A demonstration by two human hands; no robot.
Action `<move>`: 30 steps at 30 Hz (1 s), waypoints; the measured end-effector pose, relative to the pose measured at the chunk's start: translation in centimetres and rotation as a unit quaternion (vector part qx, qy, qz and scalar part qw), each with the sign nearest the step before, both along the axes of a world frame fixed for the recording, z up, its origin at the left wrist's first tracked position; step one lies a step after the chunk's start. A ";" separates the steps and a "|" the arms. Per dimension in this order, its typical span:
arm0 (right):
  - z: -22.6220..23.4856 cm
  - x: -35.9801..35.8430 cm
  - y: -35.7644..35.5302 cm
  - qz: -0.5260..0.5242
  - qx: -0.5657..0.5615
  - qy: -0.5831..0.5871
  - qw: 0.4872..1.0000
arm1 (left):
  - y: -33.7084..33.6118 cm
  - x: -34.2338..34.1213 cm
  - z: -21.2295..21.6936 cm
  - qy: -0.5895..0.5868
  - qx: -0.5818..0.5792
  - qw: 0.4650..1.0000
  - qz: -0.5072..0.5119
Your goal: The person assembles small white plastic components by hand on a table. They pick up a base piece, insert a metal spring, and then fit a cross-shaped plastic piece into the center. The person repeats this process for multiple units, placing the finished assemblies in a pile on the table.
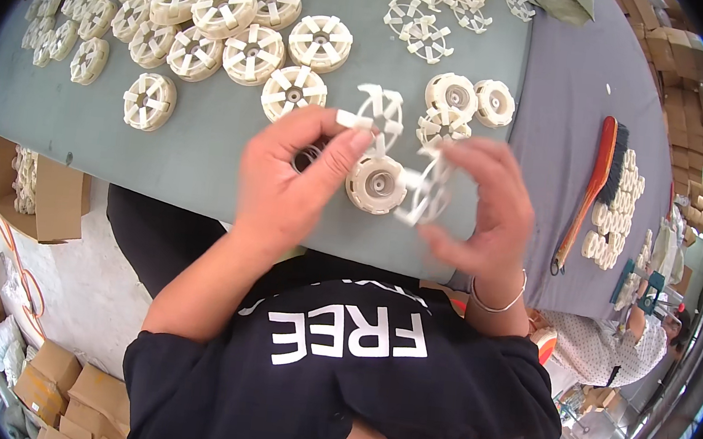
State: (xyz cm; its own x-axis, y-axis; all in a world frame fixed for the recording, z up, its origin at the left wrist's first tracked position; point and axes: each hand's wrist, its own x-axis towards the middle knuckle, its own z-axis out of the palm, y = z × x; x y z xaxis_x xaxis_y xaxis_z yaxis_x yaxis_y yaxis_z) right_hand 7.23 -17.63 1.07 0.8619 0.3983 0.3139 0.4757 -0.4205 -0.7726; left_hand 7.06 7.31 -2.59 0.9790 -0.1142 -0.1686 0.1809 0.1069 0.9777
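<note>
My left hand (284, 175) pinches a white spoked plastic ring (390, 115) between thumb and forefinger. Inside its curled fingers shows something dark with a shiny curved rim, too little visible to name. My right hand (495, 204), slightly blurred, has its fingers round a second white spoked ring (431, 198), which is tilted on edge. Between the hands, a cream round plastic housing (361, 191) lies on the green-grey table (203, 180), a coiled centre facing up. Just beyond my right hand sit a few more cream housings (495, 104), one with a spoked ring on it.
Many cream housings with spoked rings (224, 6) cover the table's far left. Loose spoked rings (426, 39) lie at the far side. On the grey cloth at right are a red-handled brush (597, 171) and small cream parts (619, 213). Another person (610, 350) is at lower right.
</note>
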 end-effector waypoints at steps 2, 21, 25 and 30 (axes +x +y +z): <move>0.1 1.0 -0.4 -0.019 -0.046 -0.041 0.998 | 0.6 0.9 0.1 -0.041 0.050 0.998 0.010; -1.6 -0.1 0.7 0.085 -0.206 0.012 0.975 | 0.0 -1.7 -1.6 -0.093 0.277 0.943 -0.158; -1.4 0.5 -1.5 0.030 -0.215 -0.083 0.973 | -0.5 -2.5 -0.9 -0.105 0.289 0.931 -0.194; -2.0 3.2 -2.1 -0.171 -0.212 -0.027 0.962 | -1.0 -1.8 -2.0 -0.070 0.175 0.974 -0.124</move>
